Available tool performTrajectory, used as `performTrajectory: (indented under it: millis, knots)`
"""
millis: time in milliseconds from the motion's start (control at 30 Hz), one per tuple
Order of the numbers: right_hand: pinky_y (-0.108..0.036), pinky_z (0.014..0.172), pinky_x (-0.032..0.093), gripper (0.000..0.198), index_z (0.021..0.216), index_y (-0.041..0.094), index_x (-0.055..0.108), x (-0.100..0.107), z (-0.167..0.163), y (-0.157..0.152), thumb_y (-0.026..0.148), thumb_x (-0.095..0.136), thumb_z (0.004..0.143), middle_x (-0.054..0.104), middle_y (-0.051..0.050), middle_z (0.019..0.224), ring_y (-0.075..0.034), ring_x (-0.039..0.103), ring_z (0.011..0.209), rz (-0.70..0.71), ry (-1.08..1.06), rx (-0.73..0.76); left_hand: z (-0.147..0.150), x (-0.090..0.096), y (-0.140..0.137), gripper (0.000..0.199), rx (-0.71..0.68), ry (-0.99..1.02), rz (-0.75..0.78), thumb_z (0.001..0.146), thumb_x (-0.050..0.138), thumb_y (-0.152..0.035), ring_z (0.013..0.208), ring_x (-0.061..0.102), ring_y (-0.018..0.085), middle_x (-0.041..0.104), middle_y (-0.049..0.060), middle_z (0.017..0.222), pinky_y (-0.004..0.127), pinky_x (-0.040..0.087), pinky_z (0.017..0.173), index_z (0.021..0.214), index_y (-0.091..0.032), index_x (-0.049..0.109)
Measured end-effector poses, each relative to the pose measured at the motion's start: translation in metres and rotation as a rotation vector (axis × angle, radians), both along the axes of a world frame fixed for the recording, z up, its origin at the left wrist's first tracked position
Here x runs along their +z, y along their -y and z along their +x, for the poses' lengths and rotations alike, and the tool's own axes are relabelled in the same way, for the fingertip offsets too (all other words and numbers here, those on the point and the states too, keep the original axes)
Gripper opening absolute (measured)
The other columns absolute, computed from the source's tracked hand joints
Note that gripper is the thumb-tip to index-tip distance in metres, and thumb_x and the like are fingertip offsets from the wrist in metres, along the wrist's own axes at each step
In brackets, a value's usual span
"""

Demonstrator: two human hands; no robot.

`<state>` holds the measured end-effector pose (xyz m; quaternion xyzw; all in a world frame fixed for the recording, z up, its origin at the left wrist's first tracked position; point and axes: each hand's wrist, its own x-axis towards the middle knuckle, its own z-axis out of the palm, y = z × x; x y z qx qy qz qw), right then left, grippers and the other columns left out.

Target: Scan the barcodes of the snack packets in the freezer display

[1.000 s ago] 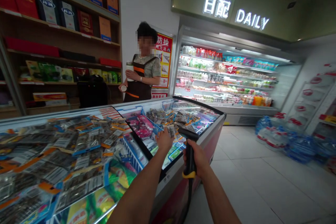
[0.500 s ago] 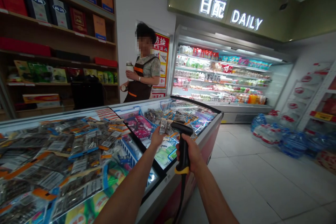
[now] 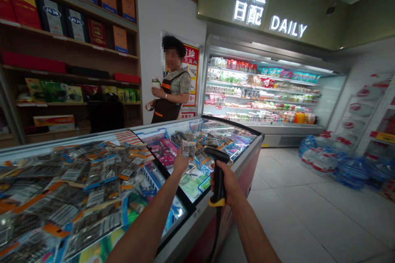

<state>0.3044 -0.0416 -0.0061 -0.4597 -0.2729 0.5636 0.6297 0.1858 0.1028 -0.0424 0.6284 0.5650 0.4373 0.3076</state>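
Observation:
A small clear packet (image 3: pixel 188 148) with a printed label is pinched in my left hand (image 3: pixel 181 162), above the glass top of the chest freezer (image 3: pixel 197 213). My right hand (image 3: pixel 228 181) is wrapped round the grip of a black and yellow barcode scanner (image 3: pixel 218 178), its cable hanging down. The scanner's head is just right of the packet, a short gap apart. Many similar packets (image 3: pixel 101 170) with orange and blue edges lie spread over the freezer top at left, and more packets (image 3: pixel 212 139) lie behind my hands.
Behind the freezer a person in a brown apron (image 3: pixel 168 98) holds a bottle (image 3: pixel 155 82). Shelves of boxed goods (image 3: pixel 68 43) stand at left. A lit refrigerated display (image 3: pixel 262 90) is at the back. Large water bottles (image 3: pixel 352 170) stand on the tiled floor at right.
My left hand with the packet has moved slightly left and up. The scanner has shifted a little right and down, widening the gap between them. The view has tilted slightly.

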Motion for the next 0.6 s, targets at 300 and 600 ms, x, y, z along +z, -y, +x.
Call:
performTrajectory:
  millis: [300, 600]
  knots:
    - [-0.020, 0.031, 0.037, 0.024, 0.071, 0.018, 0.050, 0.002, 0.000, -0.003, 0.041, 0.052, 0.071, 0.052, 0.004, 0.043, -0.010, 0.046, 0.032, 0.008, -0.019, 0.005, -0.104, 0.034, 0.027, 0.041, 0.170, -0.724, -0.014, 0.076, 0.036, -0.020, 0.102, 0.055, 0.029, 0.062, 0.013, 0.109, 0.046, 0.036, 0.084, 0.114, -0.022, 0.052]
    - [-0.020, 0.030, 0.038, 0.022, 0.072, 0.017, 0.051, 0.000, 0.000, -0.001, 0.038, 0.050, 0.075, 0.052, 0.004, 0.043, -0.009, 0.046, 0.032, 0.017, -0.018, 0.007, -0.133, 0.046, 0.053, 0.028, 0.348, -0.991, 0.021, 0.069, 0.047, -0.029, 0.106, 0.048, 0.034, 0.059, 0.017, 0.107, 0.048, 0.034, 0.086, 0.087, -0.018, 0.066]
